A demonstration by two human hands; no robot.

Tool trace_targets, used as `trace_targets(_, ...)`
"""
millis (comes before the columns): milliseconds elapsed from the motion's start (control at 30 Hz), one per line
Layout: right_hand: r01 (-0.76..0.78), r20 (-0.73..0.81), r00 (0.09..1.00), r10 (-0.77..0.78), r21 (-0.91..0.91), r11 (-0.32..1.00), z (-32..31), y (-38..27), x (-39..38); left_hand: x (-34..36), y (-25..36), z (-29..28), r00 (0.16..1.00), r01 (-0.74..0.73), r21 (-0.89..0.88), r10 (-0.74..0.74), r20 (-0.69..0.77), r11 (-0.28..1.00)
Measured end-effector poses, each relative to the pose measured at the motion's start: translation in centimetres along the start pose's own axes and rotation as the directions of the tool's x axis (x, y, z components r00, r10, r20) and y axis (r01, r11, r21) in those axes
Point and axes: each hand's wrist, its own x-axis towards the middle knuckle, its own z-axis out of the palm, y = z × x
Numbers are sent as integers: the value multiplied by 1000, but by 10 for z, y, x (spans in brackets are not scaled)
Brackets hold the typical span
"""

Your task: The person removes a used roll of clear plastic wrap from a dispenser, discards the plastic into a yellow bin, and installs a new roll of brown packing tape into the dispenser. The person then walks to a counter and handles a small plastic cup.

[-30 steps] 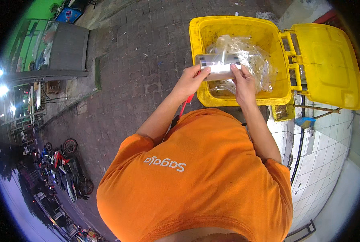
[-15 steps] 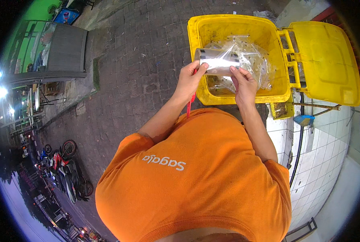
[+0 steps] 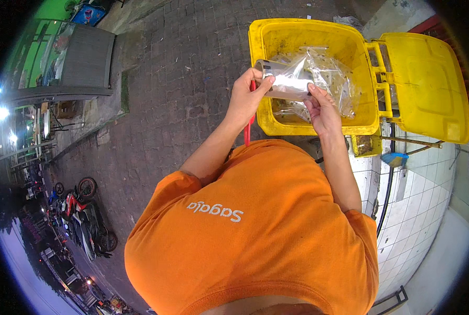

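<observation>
While left hand [image 3: 246, 98] grips one end of roll [image 3: 289, 86], right hand [image 3: 324, 109] pinches other end, thumbs on top. Roll: glossy clear plastic cylinder, above bin [image 3: 268, 122]; long axis left to right, right end slightly nearer body, hollow end pointing left. Slim red tool [image 3: 248, 134] at left palm. Crinkled film [image 3: 333, 79] inside hard yellow bin; lid [image 3: 429, 86] open rightward. Rough paving [image 3: 192, 63] leftward.

This is looking like an outdoor st. or alley: brick paving [image 3: 192, 84] is running thru the middle, motorbikes [image 3: 85, 223] are standing on the L, dim purple sky [image 3: 27, 273] is showing nr. the bottom L edge, lamps [image 3: 2, 113] are glowing by a grey stall [image 3: 90, 60], & a big yellow bin [image 3: 318, 129] is standing nr. white wall tiles [image 3: 418, 210].
</observation>
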Motion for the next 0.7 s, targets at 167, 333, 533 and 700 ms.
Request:
trace_targets(167, 128, 116, 986, -121, -62, 990, -3, -9, -8, 4, 16, -9, 988, 107, -117, -93, 121, 987)
trace_targets(333, 248, 250, 949, -194, -206, 947, 13, -28, -21, -7, 18, -11, 979, 183, -226, -156, 135, 957)
trace_targets(533, 275, 222, 951, -214, -294, 915, 2, -33, -19, -14, 10, 0, 966, 246, -296, -209, 153, 923)
trace_targets(700, 406, 287, 913, -290, -577, 708, 12, -41, -35, -17, 9, -7, 967, 132, -235, -73, 242, 963)
